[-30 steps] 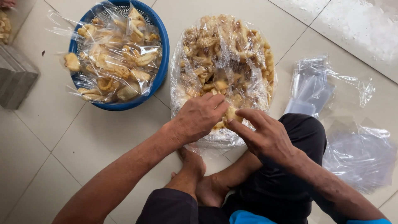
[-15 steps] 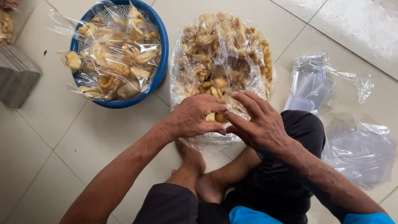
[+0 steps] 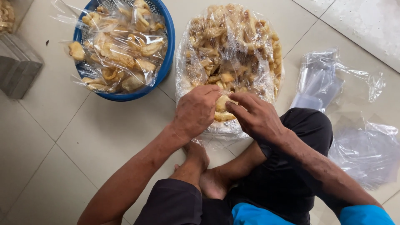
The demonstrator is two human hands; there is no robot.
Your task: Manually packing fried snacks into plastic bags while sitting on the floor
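A: What takes up most of the view?

B: The pale tiled floor [image 3: 62, 137], where the person sits cross-legged in dark trousers, bare feet tucked under. Ahead of the knees stands a big clear plastic sack of fried crackers [image 3: 233, 54], its mouth open toward the person. To its left is a blue basket [image 3: 164, 62] piled with smaller sealed packs of crackers [image 3: 118, 50]. To the right, loose empty plastic bags [image 3: 329, 83] lie on the tiles

A: And the arms?

B: Both forearms reach forward from the lap and meet at the near edge of the sack. The left hand [image 3: 196, 111] comes in from the lower left, knuckles up, wrist bent slightly down. The right hand [image 3: 256, 117] comes across from the right knee, back of the hand up, fingers pointing left

A: What are the fingers doing?

B: Both sets are curled and pinched on one cracker piece [image 3: 224, 109], held between the two hands just above the sack's near rim. The left fingertips fold over its left side; the right thumb and forefinger close on its right side

A: Anything smaller?

B: A grey block [image 3: 18, 68] at the far left edge
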